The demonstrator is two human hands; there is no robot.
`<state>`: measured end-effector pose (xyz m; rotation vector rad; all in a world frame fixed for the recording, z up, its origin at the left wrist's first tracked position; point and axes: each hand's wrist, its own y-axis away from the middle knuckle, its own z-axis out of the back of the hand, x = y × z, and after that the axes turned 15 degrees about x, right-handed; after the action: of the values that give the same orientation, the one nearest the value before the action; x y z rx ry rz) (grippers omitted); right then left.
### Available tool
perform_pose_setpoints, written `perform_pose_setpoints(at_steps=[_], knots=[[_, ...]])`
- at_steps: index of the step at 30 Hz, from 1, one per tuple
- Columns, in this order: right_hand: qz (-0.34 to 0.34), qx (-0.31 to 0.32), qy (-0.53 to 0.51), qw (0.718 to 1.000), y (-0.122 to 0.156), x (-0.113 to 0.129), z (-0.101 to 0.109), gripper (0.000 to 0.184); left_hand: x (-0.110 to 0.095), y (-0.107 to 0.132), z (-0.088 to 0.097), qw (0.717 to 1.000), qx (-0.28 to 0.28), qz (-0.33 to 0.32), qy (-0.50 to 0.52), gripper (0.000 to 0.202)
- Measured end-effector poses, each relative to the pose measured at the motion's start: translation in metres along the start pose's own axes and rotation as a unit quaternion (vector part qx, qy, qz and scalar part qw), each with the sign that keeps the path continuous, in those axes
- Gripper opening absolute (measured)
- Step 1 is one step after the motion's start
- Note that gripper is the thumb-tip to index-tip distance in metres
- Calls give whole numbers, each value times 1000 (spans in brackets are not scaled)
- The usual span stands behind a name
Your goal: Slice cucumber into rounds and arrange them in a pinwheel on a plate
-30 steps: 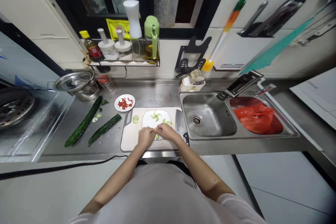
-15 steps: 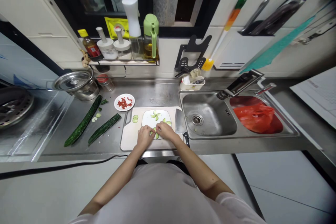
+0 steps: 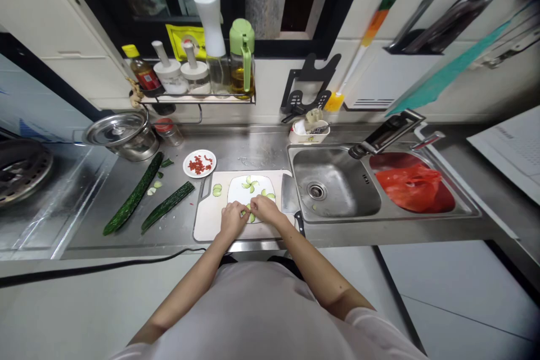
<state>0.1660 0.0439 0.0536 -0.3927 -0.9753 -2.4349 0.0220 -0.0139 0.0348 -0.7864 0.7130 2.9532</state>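
Over the near edge of a white squarish plate (image 3: 235, 190), my left hand (image 3: 233, 221) and my right hand (image 3: 265, 210) meet fingertip to fingertip. Both are closed in a pinch at thin cucumber slices (image 3: 252, 217); my fingers partly cover these. A pinwheel of cucumber slices (image 3: 250, 184) lies at the plate's far side, and more slices (image 3: 269, 194) sit at its right. The plate rests on a pale cutting board (image 3: 206, 222). Left of the plate, a small group of round cucumber slices (image 3: 217, 189) lies on the board. A knife (image 3: 289, 194) lies along the board's right edge.
Two dark green cucumber pieces (image 3: 135, 197) lie left of the board. Behind it stands a small plate of red bits (image 3: 194, 174). The double sink (image 3: 337, 183) adjoins on the right, with a red plastic bag (image 3: 409, 185). A lidded pot (image 3: 126, 135) stands back left.
Both hands stay at the same slices with barely any finger movement. The view has shifted very slightly.
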Motion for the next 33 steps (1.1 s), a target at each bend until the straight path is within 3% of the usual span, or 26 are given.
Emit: perform_pose_setpoints(at_steps=[8, 15, 24, 33], knots=[[-24, 1, -30, 999, -1, 3, -2, 10, 0, 1, 0, 1000, 1, -1, -7, 16], [5, -18, -38, 999, 3, -2, 3, 14, 0, 2, 2, 1000, 0, 1, 13, 15], [-43, -16, 16, 999, 13, -5, 1, 15, 3, 4, 3, 1000, -6, 12, 24, 16], [-74, -22, 5, 997, 21, -6, -3, 16, 8, 5, 5, 999, -29, 6, 37, 17]])
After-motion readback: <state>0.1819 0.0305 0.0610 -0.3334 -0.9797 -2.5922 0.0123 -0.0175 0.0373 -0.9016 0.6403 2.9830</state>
